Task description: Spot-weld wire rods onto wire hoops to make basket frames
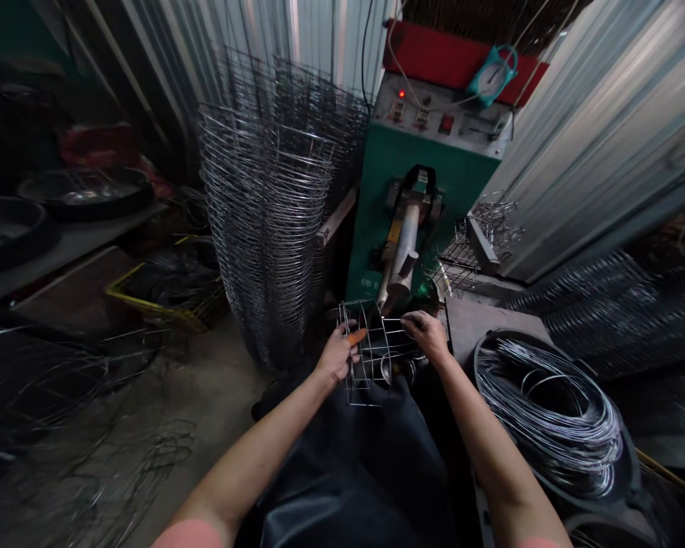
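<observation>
Over my lap, below the welding machine's electrode, is a small wire basket frame of thin metal rods. My left hand grips its left side. Something orange shows at that hand's fingers; I cannot tell if it is a finger cover or a separate piece. My right hand pinches a thin wire at the frame's right side. Whether that wire is loose or joined to the frame is unclear. The electrode arm of the green machine comes down close to the frame's top edge.
Tall stacks of wire baskets stand left of the machine. Cut wires fill a black round tub at my right. A yellow crate sits on the floor at left. A teal dial gauge hangs on the machine's top.
</observation>
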